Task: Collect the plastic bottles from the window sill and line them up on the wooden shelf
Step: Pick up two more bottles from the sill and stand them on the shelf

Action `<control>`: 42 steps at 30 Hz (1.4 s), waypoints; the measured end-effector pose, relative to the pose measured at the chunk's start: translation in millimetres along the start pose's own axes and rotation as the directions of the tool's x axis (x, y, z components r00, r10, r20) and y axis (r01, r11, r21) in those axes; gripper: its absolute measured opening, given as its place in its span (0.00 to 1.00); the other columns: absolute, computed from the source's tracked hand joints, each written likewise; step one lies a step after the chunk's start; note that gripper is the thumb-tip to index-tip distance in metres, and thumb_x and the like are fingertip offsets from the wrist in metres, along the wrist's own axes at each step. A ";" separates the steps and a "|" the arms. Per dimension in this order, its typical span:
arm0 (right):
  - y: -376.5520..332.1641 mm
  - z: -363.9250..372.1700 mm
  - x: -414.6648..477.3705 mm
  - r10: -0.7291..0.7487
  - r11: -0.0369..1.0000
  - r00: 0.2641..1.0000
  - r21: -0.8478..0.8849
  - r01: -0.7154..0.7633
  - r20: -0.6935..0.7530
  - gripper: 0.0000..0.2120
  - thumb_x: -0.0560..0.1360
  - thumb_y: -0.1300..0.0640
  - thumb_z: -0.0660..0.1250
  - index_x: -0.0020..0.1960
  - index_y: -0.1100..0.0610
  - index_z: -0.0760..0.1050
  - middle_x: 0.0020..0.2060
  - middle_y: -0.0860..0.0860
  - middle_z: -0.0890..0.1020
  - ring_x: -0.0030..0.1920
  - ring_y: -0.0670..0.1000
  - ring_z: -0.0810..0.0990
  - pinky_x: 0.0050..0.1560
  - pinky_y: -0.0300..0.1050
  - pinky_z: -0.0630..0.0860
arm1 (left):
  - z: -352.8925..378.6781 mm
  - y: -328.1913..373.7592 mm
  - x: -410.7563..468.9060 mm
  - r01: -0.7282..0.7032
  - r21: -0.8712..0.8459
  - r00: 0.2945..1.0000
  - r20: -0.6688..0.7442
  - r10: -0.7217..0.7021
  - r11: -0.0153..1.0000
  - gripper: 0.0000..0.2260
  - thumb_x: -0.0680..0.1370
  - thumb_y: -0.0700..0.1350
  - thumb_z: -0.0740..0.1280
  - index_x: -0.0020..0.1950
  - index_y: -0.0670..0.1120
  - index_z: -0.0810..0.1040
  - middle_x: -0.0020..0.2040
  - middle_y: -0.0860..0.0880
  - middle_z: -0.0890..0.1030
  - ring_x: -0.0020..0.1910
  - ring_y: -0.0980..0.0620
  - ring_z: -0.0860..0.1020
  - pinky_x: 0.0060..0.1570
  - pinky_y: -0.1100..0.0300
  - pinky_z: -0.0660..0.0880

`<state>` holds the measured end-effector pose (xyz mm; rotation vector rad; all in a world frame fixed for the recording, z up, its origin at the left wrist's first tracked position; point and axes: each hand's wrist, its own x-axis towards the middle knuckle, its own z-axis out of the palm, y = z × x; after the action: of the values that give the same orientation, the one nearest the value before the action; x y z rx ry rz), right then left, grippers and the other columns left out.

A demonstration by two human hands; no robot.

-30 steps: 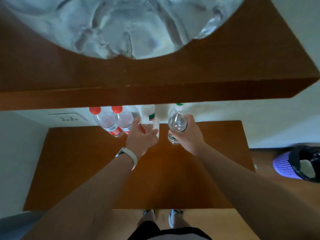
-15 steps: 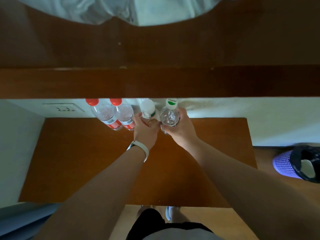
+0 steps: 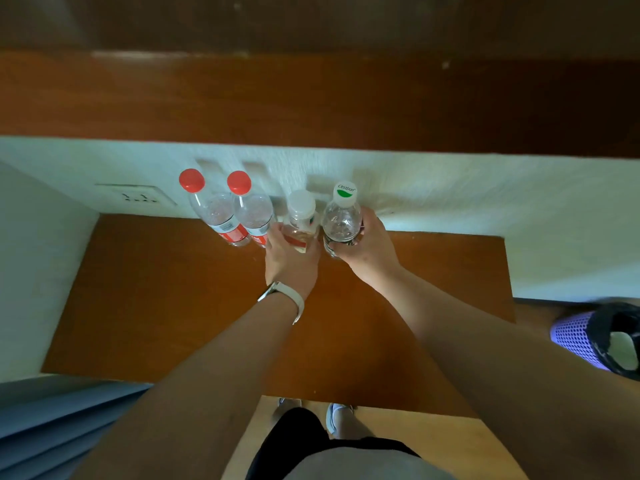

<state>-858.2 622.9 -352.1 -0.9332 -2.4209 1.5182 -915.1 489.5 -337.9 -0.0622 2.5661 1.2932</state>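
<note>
Two clear bottles with red caps (image 3: 214,206) (image 3: 250,207) stand side by side against the white wall at the back of the wooden shelf (image 3: 166,299). To their right my left hand (image 3: 289,259) grips a white-capped bottle (image 3: 300,216) standing on the shelf. My right hand (image 3: 367,242) holds a clear bottle with a white and green cap (image 3: 341,216) close beside it, upright, its base at the shelf surface. The four bottles form a row along the wall.
A wall socket (image 3: 136,195) sits left of the bottles. A higher wooden shelf (image 3: 311,98) overhangs the wall above. A purple mesh bin with a black liner (image 3: 595,337) stands on the floor at the right. My feet (image 3: 337,415) show below the shelf's front edge.
Both hands have moved toward the wall, bringing the two bottles next to the red-capped pair. The camera has tilted down, so the upper shelf has slid upward in view.
</note>
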 end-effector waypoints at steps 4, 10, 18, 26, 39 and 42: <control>-1.0 4.8 -0.4 -0.003 1.000 0.999 -0.019 0.002 -0.032 0.36 0.67 0.46 0.79 0.70 0.50 0.67 0.60 0.47 0.75 0.52 0.43 0.74 0.39 0.25 0.69 | -4.5 -2.3 -2.5 0.055 0.029 0.997 -0.046 -0.054 0.998 0.27 0.71 0.63 0.71 0.62 0.52 0.67 0.58 0.51 0.72 0.51 0.48 0.77 0.51 0.46 0.79; -2.3 9.6 5.4 -0.015 0.999 0.999 -0.030 0.013 -0.040 0.33 0.67 0.46 0.78 0.68 0.50 0.68 0.58 0.48 0.76 0.50 0.43 0.74 0.39 0.28 0.66 | -1.9 -0.6 3.3 0.052 -0.016 0.996 -0.068 -0.053 0.999 0.23 0.71 0.59 0.74 0.58 0.52 0.68 0.55 0.52 0.73 0.47 0.51 0.78 0.47 0.49 0.79; -2.2 8.7 9.0 -0.044 0.997 0.999 -0.066 0.043 -0.014 0.34 0.68 0.45 0.78 0.68 0.50 0.67 0.59 0.49 0.75 0.49 0.45 0.75 0.41 0.32 0.72 | 3.2 2.3 6.3 0.074 -0.031 0.996 -0.052 -0.075 0.997 0.25 0.72 0.57 0.74 0.60 0.50 0.67 0.57 0.51 0.73 0.49 0.48 0.76 0.45 0.54 0.74; 0.3 -15.2 -11.7 -0.079 0.984 0.994 -0.153 0.090 0.077 0.35 0.74 0.43 0.72 0.75 0.48 0.61 0.69 0.47 0.72 0.65 0.45 0.72 0.61 0.41 0.71 | -9.5 1.4 -13.4 0.045 -0.039 0.999 -0.018 -0.046 0.998 0.31 0.72 0.63 0.72 0.69 0.52 0.65 0.65 0.54 0.71 0.60 0.54 0.74 0.54 0.53 0.75; -51.2 -54.4 -59.4 -0.443 0.758 0.862 -0.410 0.507 0.248 0.21 0.81 0.48 0.63 0.70 0.56 0.71 0.66 0.53 0.76 0.62 0.52 0.76 0.57 0.42 0.75 | -93.7 -1.8 -54.7 -0.371 0.419 0.926 0.105 0.362 0.829 0.24 0.80 0.55 0.64 0.75 0.49 0.68 0.76 0.49 0.67 0.76 0.47 0.64 0.71 0.44 0.67; -69.2 -57.5 -63.2 -0.479 0.661 0.812 -0.472 0.583 0.333 0.21 0.81 0.46 0.60 0.70 0.55 0.70 0.68 0.51 0.74 0.64 0.51 0.74 0.59 0.47 0.77 | -115.3 1.9 -56.1 -0.447 0.515 0.886 0.144 0.440 0.731 0.22 0.80 0.55 0.64 0.72 0.49 0.71 0.75 0.49 0.69 0.75 0.46 0.66 0.70 0.42 0.66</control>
<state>-813.2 610.5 -252.5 -0.0600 -2.9631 0.7100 -886.3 394.5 -256.7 0.7123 2.9359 0.6180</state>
